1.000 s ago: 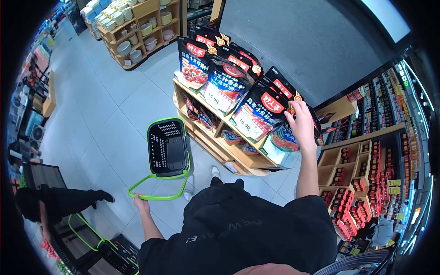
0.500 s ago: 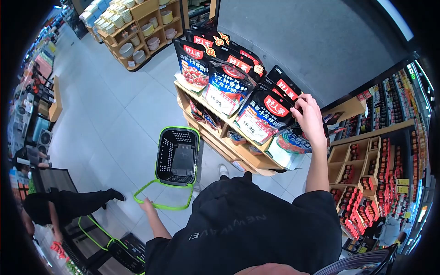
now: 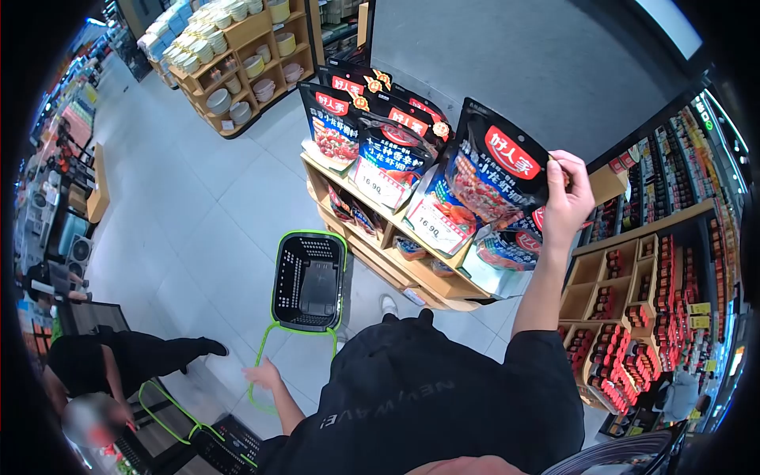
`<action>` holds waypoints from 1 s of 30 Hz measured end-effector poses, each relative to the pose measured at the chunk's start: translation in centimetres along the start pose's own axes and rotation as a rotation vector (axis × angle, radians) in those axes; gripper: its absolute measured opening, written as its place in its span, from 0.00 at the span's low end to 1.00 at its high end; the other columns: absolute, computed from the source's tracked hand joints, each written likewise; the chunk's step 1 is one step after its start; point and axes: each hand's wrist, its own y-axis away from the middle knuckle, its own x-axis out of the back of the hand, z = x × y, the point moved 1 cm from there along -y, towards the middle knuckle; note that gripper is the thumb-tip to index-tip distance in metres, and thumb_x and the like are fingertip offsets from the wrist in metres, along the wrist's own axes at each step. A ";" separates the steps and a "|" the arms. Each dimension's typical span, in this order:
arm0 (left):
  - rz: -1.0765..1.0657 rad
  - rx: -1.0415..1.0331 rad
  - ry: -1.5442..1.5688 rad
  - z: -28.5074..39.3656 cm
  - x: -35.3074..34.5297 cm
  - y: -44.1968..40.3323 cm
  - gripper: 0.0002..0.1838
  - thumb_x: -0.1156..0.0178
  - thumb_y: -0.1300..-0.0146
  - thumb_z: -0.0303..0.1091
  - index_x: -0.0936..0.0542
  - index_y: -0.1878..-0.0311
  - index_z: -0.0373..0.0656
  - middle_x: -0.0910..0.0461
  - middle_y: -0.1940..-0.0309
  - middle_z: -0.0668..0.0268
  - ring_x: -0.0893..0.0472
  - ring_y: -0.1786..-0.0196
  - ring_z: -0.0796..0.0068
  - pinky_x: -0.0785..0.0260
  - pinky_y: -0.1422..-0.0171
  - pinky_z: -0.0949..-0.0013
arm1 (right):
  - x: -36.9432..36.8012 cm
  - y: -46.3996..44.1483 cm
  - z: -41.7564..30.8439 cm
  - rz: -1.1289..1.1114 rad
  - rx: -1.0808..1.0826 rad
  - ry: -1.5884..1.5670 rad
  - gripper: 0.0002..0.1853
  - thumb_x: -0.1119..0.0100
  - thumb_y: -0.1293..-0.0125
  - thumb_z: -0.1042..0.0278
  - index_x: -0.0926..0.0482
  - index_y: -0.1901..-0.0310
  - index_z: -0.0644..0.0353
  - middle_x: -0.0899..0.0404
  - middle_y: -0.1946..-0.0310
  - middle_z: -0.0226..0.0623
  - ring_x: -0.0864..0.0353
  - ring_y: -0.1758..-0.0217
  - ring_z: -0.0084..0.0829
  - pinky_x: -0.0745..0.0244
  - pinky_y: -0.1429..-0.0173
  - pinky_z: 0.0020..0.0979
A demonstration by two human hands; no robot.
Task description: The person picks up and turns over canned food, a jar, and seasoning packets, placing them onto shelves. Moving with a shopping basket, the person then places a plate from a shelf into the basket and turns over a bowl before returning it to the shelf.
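A black seasoning pouch with a red label [image 3: 499,168] is raised above the display shelf, its upper right corner pinched in my right hand [image 3: 570,190]. Other pouches [image 3: 396,150] stand upright on the shelf to its left, behind price cards reading 16.90. Low at the left, my left hand [image 3: 265,374] is at the green handle of a black basket [image 3: 309,281]; its fingers are blurred, so their grip is unclear. The basket is empty and its handle hangs toward me.
The wooden display shelf [image 3: 380,257] stands in front of me. Dish shelves [image 3: 237,79] are at the upper left, jar racks [image 3: 613,340] at the right. A person in black [image 3: 119,356] is at the lower left beside another green-handled basket [image 3: 222,447].
My right hand has pulled the pouch up and out of its row, toward the right. The basket handle has swung lower, and my left hand has moved down with it.
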 end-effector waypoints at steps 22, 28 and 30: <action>-1.293 -1.078 1.235 27.3 18.2 29.9 0.29 0.39 0.41 0.23 0.35 0.36 0.31 0.26 0.42 0.55 0.24 0.40 0.66 0.33 0.35 0.62 | -10.5 14.5 3.3 0.163 -0.864 -0.958 0.13 0.49 0.26 0.68 0.28 0.44 0.60 0.23 0.48 0.35 0.23 0.49 0.25 0.27 0.44 0.30; -0.411 -1.801 0.722 29.2 20.3 31.6 0.36 0.33 0.55 0.26 0.28 0.37 0.40 0.32 0.36 0.45 0.29 0.36 0.45 0.38 0.32 0.50 | -11.8 19.6 -2.2 -0.424 -1.152 -1.714 0.35 0.60 0.26 0.43 0.49 0.26 0.57 0.39 0.30 0.45 0.36 0.30 0.40 0.41 0.26 0.43; -0.346 -1.858 0.627 28.8 20.9 31.6 0.36 0.31 0.57 0.28 0.26 0.38 0.43 0.32 0.36 0.46 0.30 0.35 0.46 0.41 0.31 0.47 | -12.0 19.1 -3.5 -0.398 -1.329 -1.956 0.41 0.61 0.29 0.36 0.53 0.25 0.57 0.50 0.26 0.48 0.52 0.22 0.49 0.55 0.22 0.53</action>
